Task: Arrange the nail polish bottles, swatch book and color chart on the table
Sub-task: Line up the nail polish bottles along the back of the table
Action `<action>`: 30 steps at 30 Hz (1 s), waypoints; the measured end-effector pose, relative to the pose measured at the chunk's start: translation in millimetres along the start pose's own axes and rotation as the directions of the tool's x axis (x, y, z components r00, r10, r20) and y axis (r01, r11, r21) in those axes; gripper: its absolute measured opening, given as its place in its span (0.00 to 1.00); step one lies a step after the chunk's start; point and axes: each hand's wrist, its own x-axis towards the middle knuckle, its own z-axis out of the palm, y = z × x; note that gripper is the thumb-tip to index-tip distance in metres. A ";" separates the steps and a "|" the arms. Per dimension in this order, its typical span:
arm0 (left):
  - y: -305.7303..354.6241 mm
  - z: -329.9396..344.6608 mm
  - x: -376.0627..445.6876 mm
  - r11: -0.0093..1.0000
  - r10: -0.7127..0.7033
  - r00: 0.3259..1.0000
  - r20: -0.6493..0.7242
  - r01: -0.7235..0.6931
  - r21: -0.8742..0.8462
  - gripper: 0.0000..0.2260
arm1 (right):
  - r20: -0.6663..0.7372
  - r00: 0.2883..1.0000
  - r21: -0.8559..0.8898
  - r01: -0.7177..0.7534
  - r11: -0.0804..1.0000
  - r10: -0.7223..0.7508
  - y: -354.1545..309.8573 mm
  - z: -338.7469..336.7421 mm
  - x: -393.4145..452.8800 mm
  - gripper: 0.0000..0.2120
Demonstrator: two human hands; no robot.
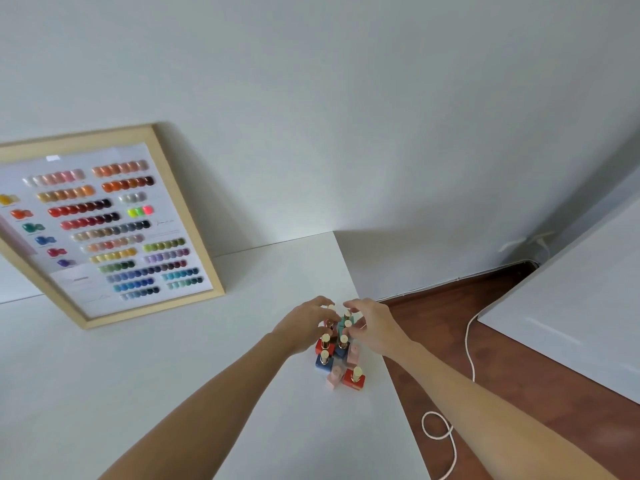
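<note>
Head view shows your left hand (304,323) and right hand (375,327), fingers curled onto the gold caps of the upright nail polish bottles (337,351), clustered near the tabletop (173,375) right edge. Your framed color chart (104,223) leans against the wall, with open tabletop between.

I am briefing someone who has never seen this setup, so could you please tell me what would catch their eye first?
Most striking is the framed color chart, leaning against the wall at the left on the white table, with rows of bright swatches. Next comes the tight cluster of nail polish bottles near the table's right edge, where the left hand and right hand reach in around the far bottles. A white cord trails over the brown floor at the right.
</note>
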 end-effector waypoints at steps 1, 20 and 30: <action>-0.7 0.8 1.1 1.000 -0.001 1.000 -0.005 0.001 -0.003 0.14 | -0.005 1.000 -0.005 0.009 1.000 -0.009 0.2 0.9 0.7 0.22; -14.9 -11.7 10.7 0.997 0.058 0.997 -0.045 -0.055 0.055 0.12 | -0.158 0.987 -0.124 0.009 0.992 -0.029 -0.3 21.0 5.9 0.10; -41.0 -57.1 39.2 0.998 0.021 0.992 -0.127 -0.013 0.067 0.12 | -0.168 0.984 -0.121 0.043 0.992 -0.063 -10.0 -8.0 69.1 0.10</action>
